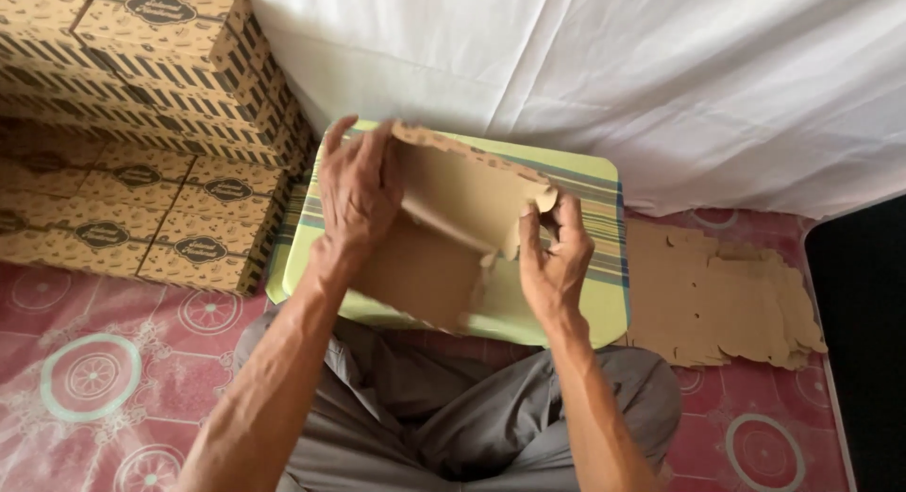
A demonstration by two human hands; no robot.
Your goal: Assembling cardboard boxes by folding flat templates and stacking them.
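Above the green lap tray (604,313), the left hand (357,195) clamps the die-cut cardboard box blank (444,237) from its top edge, steadying it, while the right hand (555,256) fingers pinch a side flap inward. Flat blanks (717,299) lie right of the tray; finished boxes (142,124) stack left.

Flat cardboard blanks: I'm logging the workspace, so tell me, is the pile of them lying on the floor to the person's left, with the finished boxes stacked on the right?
Wrong sides. The head view shows the flat cardboard blanks on the person's right and the finished boxes stacked on the left.
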